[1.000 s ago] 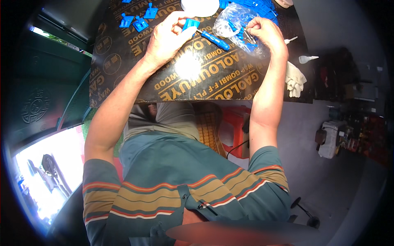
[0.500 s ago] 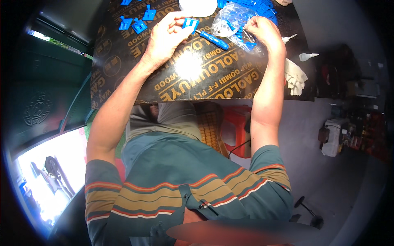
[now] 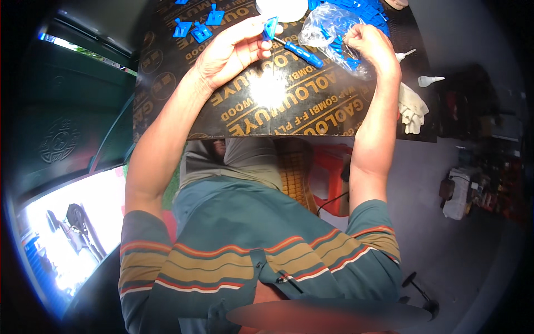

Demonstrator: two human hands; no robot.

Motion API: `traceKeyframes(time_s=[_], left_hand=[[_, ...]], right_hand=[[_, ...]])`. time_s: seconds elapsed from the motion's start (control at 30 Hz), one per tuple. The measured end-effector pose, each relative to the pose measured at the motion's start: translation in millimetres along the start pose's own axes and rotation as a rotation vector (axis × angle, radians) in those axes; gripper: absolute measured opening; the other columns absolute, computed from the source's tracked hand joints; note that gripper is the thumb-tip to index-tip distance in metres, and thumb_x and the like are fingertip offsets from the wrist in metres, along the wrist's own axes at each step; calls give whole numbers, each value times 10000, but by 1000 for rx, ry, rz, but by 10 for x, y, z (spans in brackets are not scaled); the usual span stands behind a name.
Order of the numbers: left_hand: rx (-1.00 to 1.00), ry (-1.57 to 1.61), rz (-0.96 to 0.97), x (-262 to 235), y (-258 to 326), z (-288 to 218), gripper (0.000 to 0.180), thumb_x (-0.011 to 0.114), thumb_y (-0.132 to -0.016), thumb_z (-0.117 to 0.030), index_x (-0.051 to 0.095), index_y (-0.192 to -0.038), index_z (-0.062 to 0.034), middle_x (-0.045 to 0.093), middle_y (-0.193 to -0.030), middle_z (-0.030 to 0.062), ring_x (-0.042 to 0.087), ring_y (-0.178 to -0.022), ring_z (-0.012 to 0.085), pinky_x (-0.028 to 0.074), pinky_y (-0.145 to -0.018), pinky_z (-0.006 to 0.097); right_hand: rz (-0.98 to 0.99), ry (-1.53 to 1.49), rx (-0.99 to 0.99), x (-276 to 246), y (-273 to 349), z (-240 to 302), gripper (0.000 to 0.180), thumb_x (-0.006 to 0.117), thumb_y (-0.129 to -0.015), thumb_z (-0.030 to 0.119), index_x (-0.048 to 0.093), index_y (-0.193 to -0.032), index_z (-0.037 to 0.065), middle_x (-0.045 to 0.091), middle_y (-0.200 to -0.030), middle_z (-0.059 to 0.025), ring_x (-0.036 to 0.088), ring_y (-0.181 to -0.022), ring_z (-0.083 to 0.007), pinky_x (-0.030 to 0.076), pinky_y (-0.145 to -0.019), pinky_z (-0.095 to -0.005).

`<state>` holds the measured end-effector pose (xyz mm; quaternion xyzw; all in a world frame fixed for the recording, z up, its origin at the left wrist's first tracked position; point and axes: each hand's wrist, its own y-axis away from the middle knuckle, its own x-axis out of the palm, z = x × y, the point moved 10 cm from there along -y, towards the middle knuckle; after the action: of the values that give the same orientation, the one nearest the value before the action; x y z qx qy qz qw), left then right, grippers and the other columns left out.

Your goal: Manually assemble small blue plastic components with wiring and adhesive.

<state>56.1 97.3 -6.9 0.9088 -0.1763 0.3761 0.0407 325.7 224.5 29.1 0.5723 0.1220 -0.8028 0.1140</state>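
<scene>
My left hand pinches a small blue plastic part between thumb and fingers, above the table. The part is turned nearly edge-on. Beside it on the table lies a blue-handled tool with a thin shaft, like a screwdriver. My right hand is closed, fingertips together, over a clear plastic bag with small blue pieces in it. Whatever those fingers hold, if anything, is too small to tell. Several finished-looking blue parts with tabs lie apart, left of my left hand.
The dark printed board tabletop holds a pile of blue parts at the back and a round white object. On the right are a white nozzle bottle and a pale cloth glove. A red stool stands below the table.
My left hand has turned the blue part from face-on to nearly edge-on. My right hand stays pinched over the bag. The whole view has shifted slightly.
</scene>
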Motion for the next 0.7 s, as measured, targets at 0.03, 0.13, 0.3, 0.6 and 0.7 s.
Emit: traceKeyframes(time_s=[0.03, 0.13, 0.3, 0.6, 0.7], left_hand=[[-1, -1, -1, -7, -2, -3, 469, 597, -1076, -194, 537, -1498, 2, 677, -1314, 142, 589, -923, 149, 534, -870, 324], [1, 1, 2, -23, 0, -9, 477, 590, -1080, -200, 526, -1508, -1, 676, -1305, 137, 586, -927, 152, 530, -871, 321], [2, -8, 41, 15, 3, -16, 477, 585, -1082, -201, 522, -1511, -1, 664, -1325, 136, 592, -942, 160, 532, -884, 327], [2, 12, 33, 27, 17, -30, 412, 560, -1094, -219, 575, -1431, 17, 668, -1316, 141, 594, -938, 158, 536, -883, 328], [-7, 22, 39, 33, 6, -27, 397, 556, -1096, -229, 588, -1406, 17, 669, -1315, 142, 590, -932, 160, 536, -880, 331]], right_hand=[[13, -5, 17, 13, -5, -19, 245, 766, -845, 247, 738, -934, 20, 719, -795, -84, 658, -746, -159, 526, -743, -348], [-28, 24, 11, -23, 10, 23, 245, 746, -855, 255, 735, -933, 23, 716, -794, -91, 657, -743, -162, 527, -747, -354], [-37, 37, 11, -73, 8, 22, 231, 699, -886, 293, 739, -946, 74, 740, -850, -112, 708, -827, -259, 552, -803, -409], [-248, 42, 8, -417, 107, 155, 259, 677, -920, 335, 761, -1031, 117, 779, -946, -125, 753, -930, -354, 574, -857, -466], [-307, 53, 21, -513, 98, 134, 272, 664, -934, 301, 778, -1109, 129, 783, -1004, -107, 757, -928, -331, 572, -859, -451]])
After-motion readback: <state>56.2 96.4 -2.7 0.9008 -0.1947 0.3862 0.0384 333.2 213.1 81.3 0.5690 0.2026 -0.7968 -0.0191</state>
